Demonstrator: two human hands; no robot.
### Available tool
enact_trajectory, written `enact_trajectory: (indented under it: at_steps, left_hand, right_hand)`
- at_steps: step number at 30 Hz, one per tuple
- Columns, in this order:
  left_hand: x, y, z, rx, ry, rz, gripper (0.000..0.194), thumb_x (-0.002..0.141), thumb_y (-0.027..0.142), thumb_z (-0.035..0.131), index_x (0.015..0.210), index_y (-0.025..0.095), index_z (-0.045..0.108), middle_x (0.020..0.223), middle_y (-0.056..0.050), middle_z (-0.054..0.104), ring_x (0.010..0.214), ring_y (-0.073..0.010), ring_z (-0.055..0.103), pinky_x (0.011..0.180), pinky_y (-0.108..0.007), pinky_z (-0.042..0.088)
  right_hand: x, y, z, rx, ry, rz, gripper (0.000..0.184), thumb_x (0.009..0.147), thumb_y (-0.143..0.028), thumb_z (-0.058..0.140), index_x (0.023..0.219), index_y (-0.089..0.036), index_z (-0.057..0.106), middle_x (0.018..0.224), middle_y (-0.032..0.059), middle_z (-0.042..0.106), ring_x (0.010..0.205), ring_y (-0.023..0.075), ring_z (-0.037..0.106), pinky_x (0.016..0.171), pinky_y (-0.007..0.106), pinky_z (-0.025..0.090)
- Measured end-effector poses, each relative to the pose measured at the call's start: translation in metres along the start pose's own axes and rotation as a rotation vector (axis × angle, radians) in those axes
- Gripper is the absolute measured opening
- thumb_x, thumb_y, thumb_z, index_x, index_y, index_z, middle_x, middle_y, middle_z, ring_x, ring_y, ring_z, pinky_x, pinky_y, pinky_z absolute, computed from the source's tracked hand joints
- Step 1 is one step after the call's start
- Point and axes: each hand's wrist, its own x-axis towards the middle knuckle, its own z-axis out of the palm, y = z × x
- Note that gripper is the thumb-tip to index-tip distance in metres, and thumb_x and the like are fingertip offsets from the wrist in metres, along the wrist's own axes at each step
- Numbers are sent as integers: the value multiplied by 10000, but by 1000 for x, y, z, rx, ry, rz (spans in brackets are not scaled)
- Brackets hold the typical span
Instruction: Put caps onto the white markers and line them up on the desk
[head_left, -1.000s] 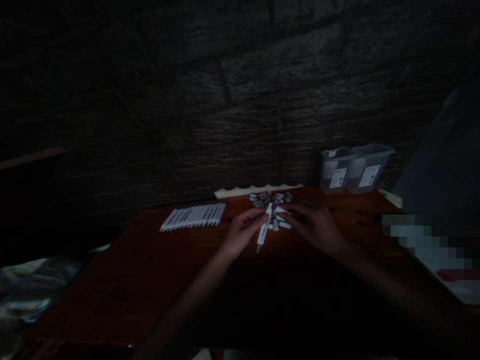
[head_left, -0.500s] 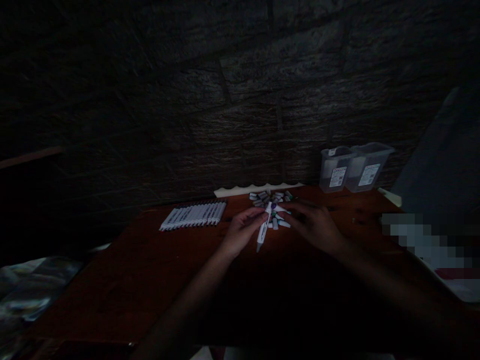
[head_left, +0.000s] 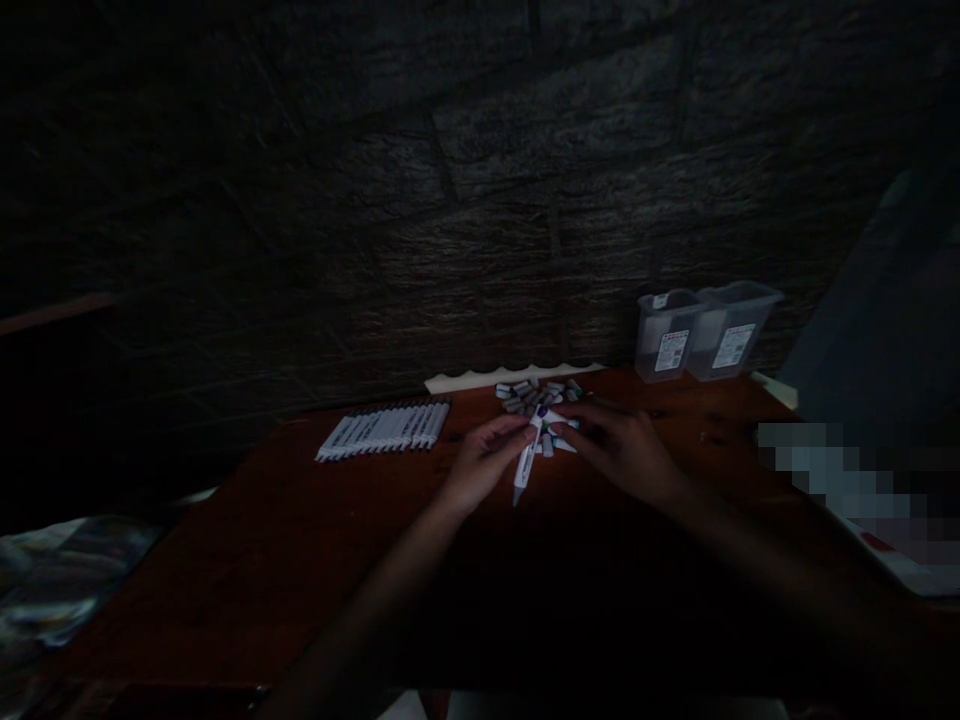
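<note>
Near the worktop's (head_left: 300, 540) far edge, just before loose caps (head_left: 514, 405), left hand (head_left: 484, 460) grips a white marker (head_left: 526, 464); long axis slants, grey end toward the near edge; right hand (head_left: 628, 448) pinches a purple-ended cap (head_left: 561, 418) just right of the marker's far end; contact there unclear.

Hands (head_left: 484, 465): two; left-hand marker (head_left: 526, 464): one; aligned markers (head_left: 386, 429): over ten; caps (head_left: 522, 392), from here: over ten; containers (head_left: 662, 345): two.
</note>
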Motion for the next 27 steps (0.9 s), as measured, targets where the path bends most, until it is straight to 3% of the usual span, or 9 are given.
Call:
enact_trajectory:
  at_steps: [27]
  left_hand:
    - [-1, -3, 3, 2, -22, -17, 287, 738, 365, 764, 943, 167, 732, 986, -52, 736, 904, -181, 658, 899, -319, 476]
  right_hand:
    - [-2, -4, 3, 0, -39, 10, 232, 903, -299, 603, 1110, -256, 699, 1046, 21, 746, 894, 166, 706, 807, 293, 558]
